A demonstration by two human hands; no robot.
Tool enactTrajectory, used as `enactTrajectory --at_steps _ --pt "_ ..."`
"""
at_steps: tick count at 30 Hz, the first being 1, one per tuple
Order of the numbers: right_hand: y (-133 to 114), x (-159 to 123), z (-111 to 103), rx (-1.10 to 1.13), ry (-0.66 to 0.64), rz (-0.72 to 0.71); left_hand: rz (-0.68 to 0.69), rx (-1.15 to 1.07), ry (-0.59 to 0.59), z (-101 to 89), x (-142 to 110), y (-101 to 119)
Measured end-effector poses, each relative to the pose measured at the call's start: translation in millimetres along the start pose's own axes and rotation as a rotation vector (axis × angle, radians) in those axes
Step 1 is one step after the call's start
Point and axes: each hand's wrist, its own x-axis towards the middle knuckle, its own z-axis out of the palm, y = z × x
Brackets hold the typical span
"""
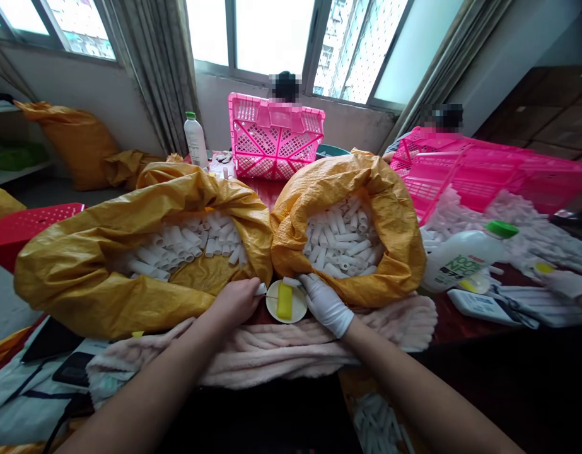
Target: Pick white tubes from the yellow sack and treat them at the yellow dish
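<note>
My left hand (241,299), bare, is closed at the left edge of a small white dish (299,310). A thin stick (272,296) reaches from its fingers over the dish, and a small white piece (261,289) shows at the fingertips. On the dish lies a yellow block (284,301), perhaps a sponge. My right hand (326,306), in a white glove, pinches a short white tube (292,282) above the dish's far rim. Just beyond the hands stand two yellow woven sacks with rolled rims, the left sack (106,252) and the right sack (399,252), both holding many white tubes (340,233).
A pink basket (276,139) stands behind the sacks. To the right are a green-capped bottle (461,255), a calculator-like device (480,307) and a co-worker's gloved hand (567,284). A pale towel (281,356) lies along the front edge.
</note>
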Motion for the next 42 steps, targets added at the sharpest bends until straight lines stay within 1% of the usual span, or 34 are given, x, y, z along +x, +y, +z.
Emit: enactTrajectory --at_steps 3,5,6,8,10,11,13,15,19,23,24,26,28,29,33,35,37,39,40,42 --pt "6 -4 2 -0.043 -0.059 -0.071 -0.028 0.01 0.009 1.7 0 2" --pt "6 -8 0 -0.009 -0.093 -0.146 -0.04 0.006 0.009 2.3 0 3" --pt "6 -9 -1 0.018 -0.089 -0.164 -0.044 0.001 0.006 2.4 1 3" --pt "6 -11 -1 0.054 -0.042 -0.149 -0.051 -0.011 0.005 2.5 0 3" --pt "5 -12 -1 0.036 0.002 -0.115 -0.053 -0.013 0.012 2.9 0 3" --pt "4 -12 -2 0.011 -0.002 -0.126 -0.051 -0.008 0.017 3.2 0 2" --pt "3 -13 -5 -0.03 -0.058 -0.199 -0.041 0.006 0.025 4.2 0 1" --pt "2 -15 -8 -0.026 -0.082 -0.243 -0.033 0.012 0.026 5.4 1 0" --pt "2 -19 -11 0.01 -0.008 -0.2 -0.032 0.011 0.032 7.2 1 0" --pt "1 -24 -13 -0.036 -0.113 -0.322 -0.022 0.013 0.047 7.0 1 0" --pt "1 -25 -13 -0.027 -0.119 -0.329 -0.021 0.012 0.044 6.7 1 0" --pt "-1 -27 -14 -0.007 -0.105 -0.285 -0.024 0.01 0.035 6.0 1 1" --pt "-4 -27 -14 -0.035 -0.097 -0.222 -0.03 0.011 0.033 5.4 1 1" --pt "-6 -28 -14 -0.067 -0.108 -0.217 -0.032 0.012 0.033 5.2 1 1" --pt "-16 -30 -17 -0.161 -0.163 -0.331 -0.025 0.005 0.043 6.3 1 1" --pt "-21 -31 -20 -0.12 -0.18 -0.382 -0.032 -0.004 0.043 7.7 2 0" --pt "-25 -31 -21 -0.014 -0.189 -0.412 -0.042 -0.011 0.04 8.0 1 -1" --pt "-29 -29 -20 0.122 -0.151 -0.416 -0.036 -0.023 0.053 6.1 1 -1" --pt "-31 -28 -19 0.204 -0.088 -0.39 -0.024 -0.037 0.069 4.3 0 -1" --pt "-32 -23 -16 0.392 0.111 -0.27 0.019 -0.081 0.113 -0.5 -2 0"
